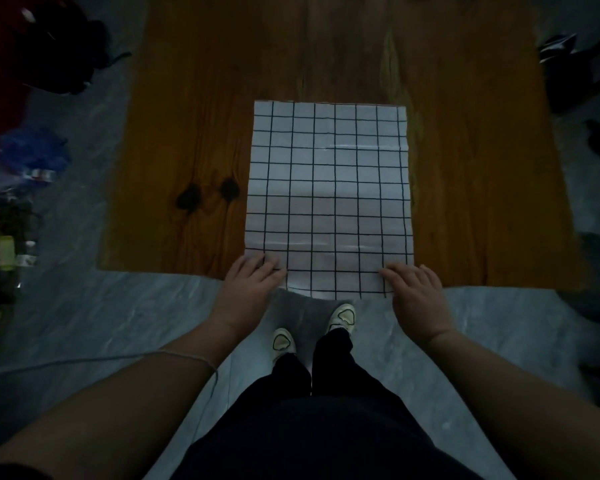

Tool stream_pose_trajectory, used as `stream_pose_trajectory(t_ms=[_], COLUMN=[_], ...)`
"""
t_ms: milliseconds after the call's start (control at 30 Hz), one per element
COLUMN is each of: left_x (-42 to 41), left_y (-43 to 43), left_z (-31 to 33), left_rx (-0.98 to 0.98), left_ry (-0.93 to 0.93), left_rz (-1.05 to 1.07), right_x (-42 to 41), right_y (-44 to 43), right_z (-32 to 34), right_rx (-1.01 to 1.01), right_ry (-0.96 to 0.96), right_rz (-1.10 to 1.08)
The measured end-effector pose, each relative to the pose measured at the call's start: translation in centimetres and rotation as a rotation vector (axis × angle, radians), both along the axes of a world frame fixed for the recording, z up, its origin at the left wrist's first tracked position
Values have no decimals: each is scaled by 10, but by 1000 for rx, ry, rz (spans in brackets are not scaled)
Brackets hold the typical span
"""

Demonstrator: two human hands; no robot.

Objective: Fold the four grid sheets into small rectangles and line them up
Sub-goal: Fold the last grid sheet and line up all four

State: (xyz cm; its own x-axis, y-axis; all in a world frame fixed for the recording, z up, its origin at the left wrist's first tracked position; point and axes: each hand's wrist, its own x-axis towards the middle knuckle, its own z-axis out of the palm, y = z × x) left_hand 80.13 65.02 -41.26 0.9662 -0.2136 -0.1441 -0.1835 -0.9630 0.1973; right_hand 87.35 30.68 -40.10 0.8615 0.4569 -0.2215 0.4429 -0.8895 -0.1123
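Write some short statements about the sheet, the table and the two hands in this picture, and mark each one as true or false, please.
1. The sheet lies spread out on the table. True.
2. Four sheets lie on the table. False: only one is in view.
3. The left hand and the right hand touch the two near corners of the sheet. True.
4. The whole sheet rests on the table. False: its near edge reaches past the near edge of the table.
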Motion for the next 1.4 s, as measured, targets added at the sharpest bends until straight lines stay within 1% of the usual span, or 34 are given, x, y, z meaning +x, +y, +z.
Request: stream_pose_trajectory(t_ms=[100,200,333,433,533,667,767,900,1033,1133,1267,1333,1400], left_x=[-5,-11,-16,-7,15,66,114,171,210,228,232,229,224], left_y=[8,12,18,23,24,20,16,12,7,3,1,1,1], left_z=[11,33,72,102,129,156,159,144,113,93,74,69,65], left_rx=[-111,-219,-283,-343,-367,-400,-364,-333,-257,-221,-176,-186,-149], left_ry=[-84,-100,-202,-233,-309,-194,-188,-55,36,125,118,93,49], left_rz=[-7,50,62,97,106,278,345,487,504,520,588,608,618], right_x=[-2,-8,-15,-8,10,52,101,166,211,229,242,245,246], right_y=[-4,-1,3,6,12,17,19,25,35,40,43,44,43], right_z=[11,31,74,107,136,156,149,123,89,66,46,41,40], right_rx=[62,157,282,345,398,516,504,419,343,284,265,265,281], right_ry=[-48,-85,-163,-156,-152,-83,-24,83,180,254,300,286,259], right_rz=[-1,-18,-95,-172,-273,-410,-412,-412,-394,-386,-395,-363,-355])
